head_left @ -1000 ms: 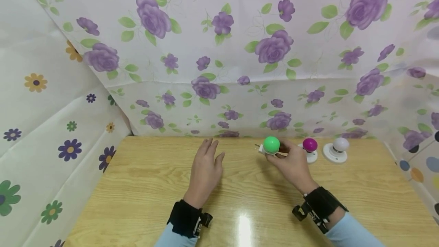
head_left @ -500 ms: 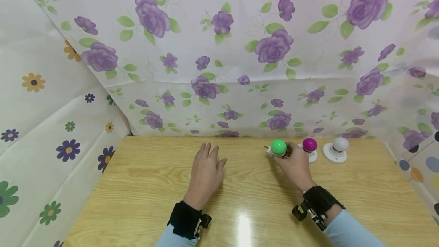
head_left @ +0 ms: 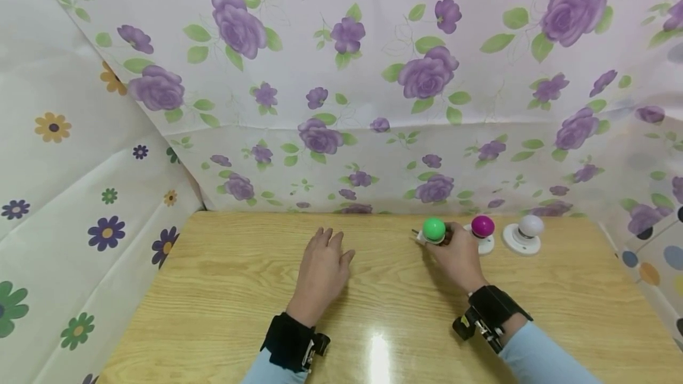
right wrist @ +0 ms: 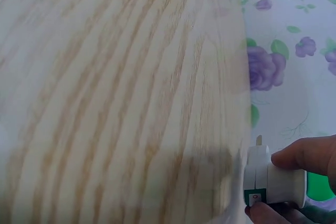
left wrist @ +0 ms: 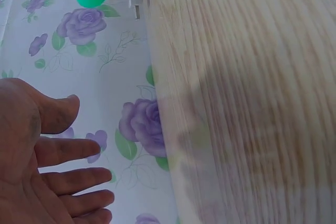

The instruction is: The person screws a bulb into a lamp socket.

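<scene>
Between thumb and fingers my right hand (head_left: 460, 256) grips a green bulb (head_left: 434, 229) by its white plug-in socket (right wrist: 286, 183). Metal prongs (right wrist: 259, 140) stick out from the socket's side. In the right wrist view the socket sits low at the table's far edge, and the hand covers part of the green globe. My left hand (head_left: 322, 274) hovers over the table to the left, fingers spread and holding nothing. In the left wrist view its palm (left wrist: 18, 145) shows, apart from the bulb.
Just right of my right hand stands a magenta bulb (head_left: 482, 226) on a round white base. Beside it is a white bulb (head_left: 530, 224) on another white base (head_left: 522, 246). The wooden table (head_left: 224, 307) meets a flowered sheet (head_left: 299, 165) along its back edge.
My right hand has moved right and slightly down with the green bulb, closer to the magenta one. The left hand has shifted slightly toward the front.
</scene>
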`<action>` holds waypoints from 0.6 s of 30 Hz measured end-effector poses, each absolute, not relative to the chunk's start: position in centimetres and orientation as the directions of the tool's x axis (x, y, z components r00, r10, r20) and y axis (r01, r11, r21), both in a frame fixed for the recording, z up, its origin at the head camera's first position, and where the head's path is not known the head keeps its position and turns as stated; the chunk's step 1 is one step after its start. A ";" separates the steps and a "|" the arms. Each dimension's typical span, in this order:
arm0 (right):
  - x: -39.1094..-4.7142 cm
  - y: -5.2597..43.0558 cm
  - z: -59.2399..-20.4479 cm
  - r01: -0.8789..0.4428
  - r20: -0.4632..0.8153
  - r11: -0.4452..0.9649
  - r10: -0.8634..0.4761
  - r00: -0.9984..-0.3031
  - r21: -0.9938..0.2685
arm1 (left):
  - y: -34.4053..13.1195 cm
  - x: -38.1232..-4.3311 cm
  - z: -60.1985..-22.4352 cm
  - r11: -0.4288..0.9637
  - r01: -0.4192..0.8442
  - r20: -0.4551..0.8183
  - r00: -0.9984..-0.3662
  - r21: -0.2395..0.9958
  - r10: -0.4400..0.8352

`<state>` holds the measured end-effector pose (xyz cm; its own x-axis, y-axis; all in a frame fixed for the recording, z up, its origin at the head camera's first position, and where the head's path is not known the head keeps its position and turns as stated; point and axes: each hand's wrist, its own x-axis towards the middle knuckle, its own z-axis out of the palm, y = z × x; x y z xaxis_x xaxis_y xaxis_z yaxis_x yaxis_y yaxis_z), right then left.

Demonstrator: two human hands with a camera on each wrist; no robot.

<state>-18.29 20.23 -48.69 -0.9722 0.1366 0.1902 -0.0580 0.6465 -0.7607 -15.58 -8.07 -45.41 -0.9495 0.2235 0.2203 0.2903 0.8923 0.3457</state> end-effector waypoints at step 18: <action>-18.4 20.2 -48.6 -0.048 0.161 0.657 0.112 -0.981 -0.752 | -8.2 -15.5 -45.2 0.874 0.318 0.225 -0.942 0.368 0.248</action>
<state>-18.36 20.24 -48.62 -0.9805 0.1123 0.1612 -0.0483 0.6573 -0.7521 -15.52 -8.18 -45.19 -0.9423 0.2482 0.2247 0.3180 0.8736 0.3684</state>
